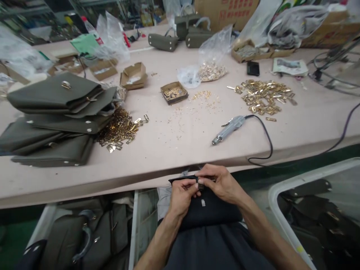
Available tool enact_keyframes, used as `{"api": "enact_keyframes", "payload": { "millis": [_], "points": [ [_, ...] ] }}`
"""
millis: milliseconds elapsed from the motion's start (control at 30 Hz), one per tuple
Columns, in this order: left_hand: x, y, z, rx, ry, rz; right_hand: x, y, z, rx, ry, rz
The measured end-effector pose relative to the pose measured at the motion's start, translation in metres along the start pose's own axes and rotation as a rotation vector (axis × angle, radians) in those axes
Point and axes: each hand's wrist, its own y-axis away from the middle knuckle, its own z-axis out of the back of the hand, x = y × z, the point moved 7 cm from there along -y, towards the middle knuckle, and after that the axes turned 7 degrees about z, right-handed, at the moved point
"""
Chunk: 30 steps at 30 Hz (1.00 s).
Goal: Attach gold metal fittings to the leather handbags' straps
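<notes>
Both forearms are seen entering from the lower edge of the head view, bare to the elbow, converging just below the near edge of the work table (174, 165). The left hand (182, 193) is held palm-down, wrist slightly flexed, fingers curled inward; the thumb tip is pressed toward the index finger in a pinch. The right hand (222, 183) is positioned just beside it, knuckles raised, fingers bent over and directed leftward, its fingertips (203, 180) met with those of the left hand. Contact between the two hands is noted at the fingertips. Both wrists are kept low, below table-edge level. Both grips are closed.
</notes>
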Motion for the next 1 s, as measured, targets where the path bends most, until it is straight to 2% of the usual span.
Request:
{"api": "enact_keyframes", "payload": {
  "millis": [167, 300, 433, 533, 700, 833, 900, 1000],
  "points": [
    [-0.003, 0.001, 0.003, 0.036, 0.027, -0.025, -0.011, 0.000, -0.010, -0.065, 0.096, 0.011],
    [-0.001, 0.004, 0.004, 0.045, 0.031, 0.009, -0.005, 0.003, -0.012, -0.063, 0.156, 0.054],
    [-0.002, 0.008, -0.001, 0.077, 0.127, 0.057, 0.005, 0.006, -0.012, -0.079, 0.223, 0.102],
    [-0.003, 0.011, -0.006, 0.093, 0.179, 0.104, 0.003, 0.012, -0.013, -0.105, 0.278, 0.117],
    [0.003, 0.012, -0.009, 0.014, 0.234, 0.167, -0.003, 0.024, -0.020, -0.118, 0.395, 0.225],
    [0.006, 0.013, -0.012, -0.038, 0.203, 0.134, 0.001, 0.029, -0.024, -0.121, 0.410, 0.295],
    [0.003, 0.014, -0.013, -0.063, 0.156, 0.090, 0.003, 0.029, -0.021, -0.166, 0.366, 0.287],
    [-0.001, 0.015, -0.013, -0.099, 0.086, 0.039, 0.001, 0.026, -0.013, -0.237, 0.308, 0.200]
  ]
}}
